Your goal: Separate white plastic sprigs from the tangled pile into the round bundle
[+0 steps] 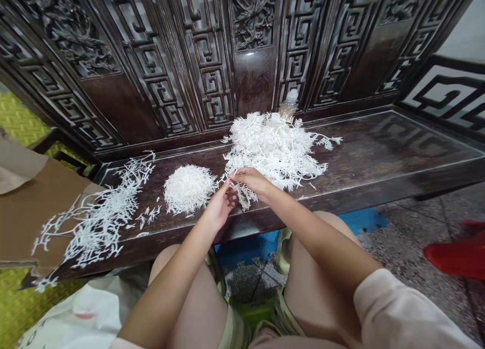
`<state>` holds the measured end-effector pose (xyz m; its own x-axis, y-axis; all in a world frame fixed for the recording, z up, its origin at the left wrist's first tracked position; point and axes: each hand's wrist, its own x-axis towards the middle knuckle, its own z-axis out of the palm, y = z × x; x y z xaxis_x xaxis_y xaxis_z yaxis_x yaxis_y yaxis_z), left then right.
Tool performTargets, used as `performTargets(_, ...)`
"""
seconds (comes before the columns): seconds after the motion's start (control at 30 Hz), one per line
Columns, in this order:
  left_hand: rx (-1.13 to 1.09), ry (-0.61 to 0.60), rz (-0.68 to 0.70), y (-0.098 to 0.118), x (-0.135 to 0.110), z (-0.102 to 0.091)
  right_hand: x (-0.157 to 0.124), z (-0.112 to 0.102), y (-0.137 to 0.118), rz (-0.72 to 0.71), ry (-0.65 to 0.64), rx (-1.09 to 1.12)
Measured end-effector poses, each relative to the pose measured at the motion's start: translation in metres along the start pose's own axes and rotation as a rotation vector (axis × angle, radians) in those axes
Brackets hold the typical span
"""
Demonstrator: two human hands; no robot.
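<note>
On the dark carved wooden bench (364, 152), a loose spread of white branching sprigs (96, 220) lies leftmost, then a round, fluffy white tuft (188, 189). The half-closed left hand (219, 206) and the pinching right hand (252, 182) grip a small white sprig (241, 195) between them, beside a large white heap (269, 147).

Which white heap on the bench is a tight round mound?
The middle heap, beside the left hand: short strands packed tight, while the heap left of it and the heap right of it sprawl.
</note>
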<state>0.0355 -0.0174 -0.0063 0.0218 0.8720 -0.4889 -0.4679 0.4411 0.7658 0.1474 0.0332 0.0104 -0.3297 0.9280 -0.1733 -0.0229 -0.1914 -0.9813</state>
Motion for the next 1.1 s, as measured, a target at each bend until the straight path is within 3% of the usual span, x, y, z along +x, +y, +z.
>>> performTargets(0.17, 0.077, -0.008, 0.081, -0.001, 0.002, 0.003, -0.001, 0.001, -0.001, -0.005, 0.016, 0.024)
performTargets(0.3, 0.134, -0.093, 0.118, 0.000, -0.002, 0.006, 0.000, 0.002, -0.001, -0.014, 0.013, 0.061)
performTargets(0.43, 0.197, -0.156, 0.138, 0.002, -0.005, 0.007, 0.006, 0.000, 0.002, -0.094, 0.142, 0.103)
performTargets(0.73, 0.295, -0.066, 0.273, -0.001, 0.002, 0.006, 0.014, 0.009, 0.019, -0.232, 0.336, 0.052)
performTargets(0.8, 0.371, -0.097, 0.332, -0.006, -0.008, 0.009, 0.021, -0.001, 0.020, -0.227, 0.460, 0.036)
performTargets(0.87, 0.435, -0.207, 0.350, -0.012, -0.020, 0.013, 0.029, -0.020, 0.016, -0.185, 0.648, 0.050)
performTargets(0.93, 0.461, -0.275, 0.302, -0.014, -0.026, 0.015, 0.035, -0.040, 0.009, -0.120, 0.687, 0.081)
performTargets(1.0, 0.459, -0.184, 0.256, -0.010, -0.022, 0.010, 0.035, -0.052, 0.001, -0.057, 0.590, 0.068)
performTargets(1.1, 0.462, 0.125, 0.296, 0.010, 0.004, -0.012, 0.025, -0.050, -0.008, 0.006, 0.413, 0.012)
